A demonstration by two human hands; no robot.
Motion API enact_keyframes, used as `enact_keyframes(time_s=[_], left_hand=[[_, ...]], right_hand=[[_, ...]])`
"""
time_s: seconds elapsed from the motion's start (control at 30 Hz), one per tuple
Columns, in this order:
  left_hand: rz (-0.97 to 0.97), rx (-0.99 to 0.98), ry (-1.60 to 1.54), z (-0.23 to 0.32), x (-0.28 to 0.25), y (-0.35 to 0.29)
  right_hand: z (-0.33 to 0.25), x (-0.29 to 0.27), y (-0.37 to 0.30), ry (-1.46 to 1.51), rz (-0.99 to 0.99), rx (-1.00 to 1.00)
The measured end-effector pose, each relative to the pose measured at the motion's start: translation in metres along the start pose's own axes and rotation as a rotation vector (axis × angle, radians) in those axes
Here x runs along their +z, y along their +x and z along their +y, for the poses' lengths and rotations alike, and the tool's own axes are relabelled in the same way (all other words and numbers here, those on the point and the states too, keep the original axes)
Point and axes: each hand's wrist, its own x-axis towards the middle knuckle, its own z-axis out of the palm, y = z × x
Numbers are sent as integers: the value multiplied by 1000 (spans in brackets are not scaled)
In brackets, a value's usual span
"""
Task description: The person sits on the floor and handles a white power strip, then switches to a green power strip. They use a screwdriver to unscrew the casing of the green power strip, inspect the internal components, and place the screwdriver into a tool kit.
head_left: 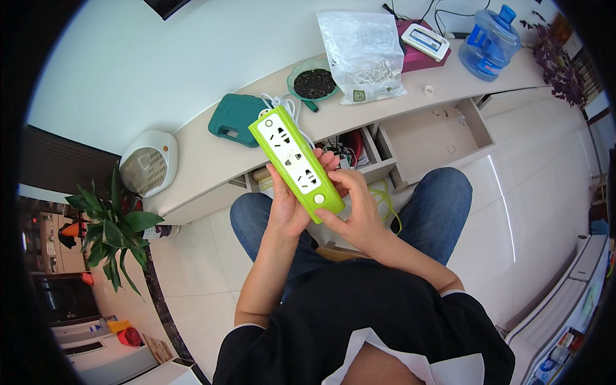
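A lime-green power strip [293,156] with a white socket face lies tilted across my hands, its top end pointing up and left. My left hand [287,206] supports it from below, thumb along the left edge and fingertips showing past the right edge. At its lower end my right hand [360,215] grips the side, with the thumb beside the round white button [319,199]. Beyond the strip's far end a white cable [290,102] is bunched on the cabinet top. Part of that cable is hidden behind the strip.
A green tool case [236,120], a bowl of dark seeds [314,83], a plastic bag with white cable [362,58], and a water jug [491,42] stand on the cabinet [192,168]. Two drawers are pulled out, one a wide drawer [436,138]. A yellow-green cord [388,202] hangs between my knees.
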Motion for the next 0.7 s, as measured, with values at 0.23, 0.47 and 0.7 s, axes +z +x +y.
enact_keyframes(time_s=[0.23,0.47,0.7], left_hand=[[-27,-16,43,-1,-5,2],[79,-25,66,-2,0,3],[123,-42,137,0,2,5]], right_hand=[[10,7,-5,209,-20,154],[14,12,-4,410,-55,320],[19,14,-3,573,-73,411]])
